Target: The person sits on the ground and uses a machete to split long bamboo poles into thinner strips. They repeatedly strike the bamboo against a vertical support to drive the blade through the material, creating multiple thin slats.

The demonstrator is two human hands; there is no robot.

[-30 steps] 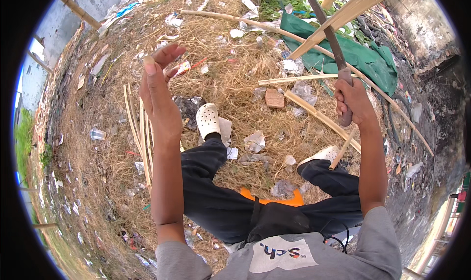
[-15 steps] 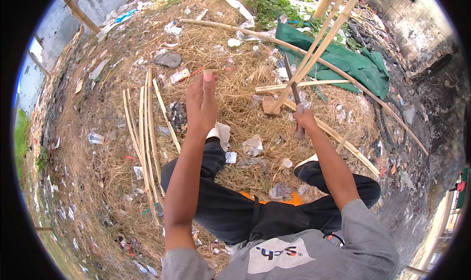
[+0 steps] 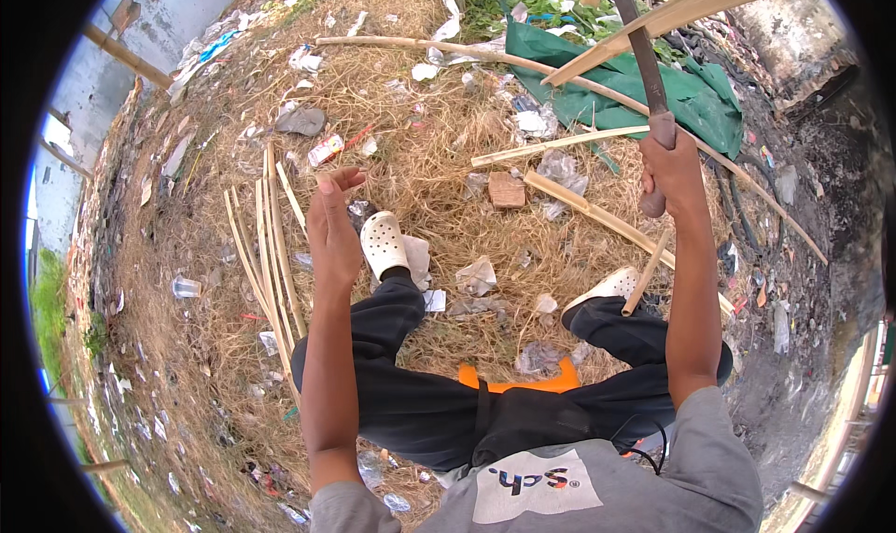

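Note:
My right hand (image 3: 674, 174) grips the wooden handle of a machete (image 3: 646, 71), its dark blade pointing up and away. Across the blade, at the upper right, runs a pale split bamboo piece (image 3: 695, 15); whether the blade is lodged in it I cannot tell. No hand of mine is on that bamboo. My left hand (image 3: 334, 230) is raised over the ground with its fingers stretched out and nothing in it. Just left of it lie several thin bamboo strips (image 3: 273, 244). A reddish brick (image 3: 507, 190) rests on the dry straw between my hands.
Beyond the brick lie a bamboo strip (image 3: 560, 146) and a long bamboo pole (image 3: 439, 46), which crosses a green sheet (image 3: 691, 99). Another split bamboo length (image 3: 607, 220) lies near my right foot. Litter is scattered over the straw. Orange plastic (image 3: 523, 384) shows between my legs.
My right hand has risen to the right with the machete. The split bamboo has lifted off the brick area and tilted sideways. My left hand has moved left and lower, still holding nothing.

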